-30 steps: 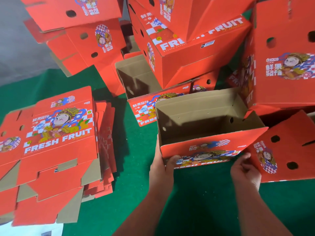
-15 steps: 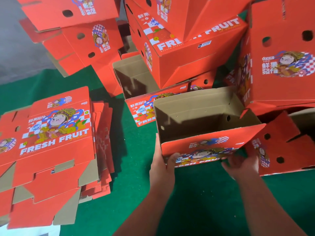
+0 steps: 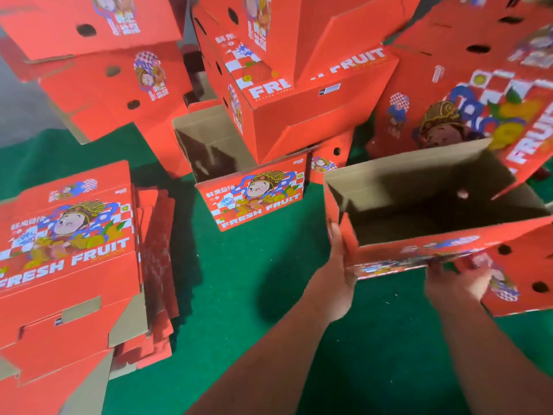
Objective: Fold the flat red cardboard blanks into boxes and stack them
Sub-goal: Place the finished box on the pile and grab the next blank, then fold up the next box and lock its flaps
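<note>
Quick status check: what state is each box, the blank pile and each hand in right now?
Held box: erected, top open, empty.
Left hand: grips its left corner.
Right hand: under its bottom edge, grip unclear.
Blank stack: flat, unfolded.
Box behind: erected, top open.

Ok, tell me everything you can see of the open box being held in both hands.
The open box is red printed corrugated cardboard with a plain brown inside, empty, its mouth facing up. A cartoon print runs along its near wall, blurred; a small hole shows in the far wall. It sits tilted at the right, above the green surface. The left hand grips its left end; the right hand holds under its near bottom edge.
</note>
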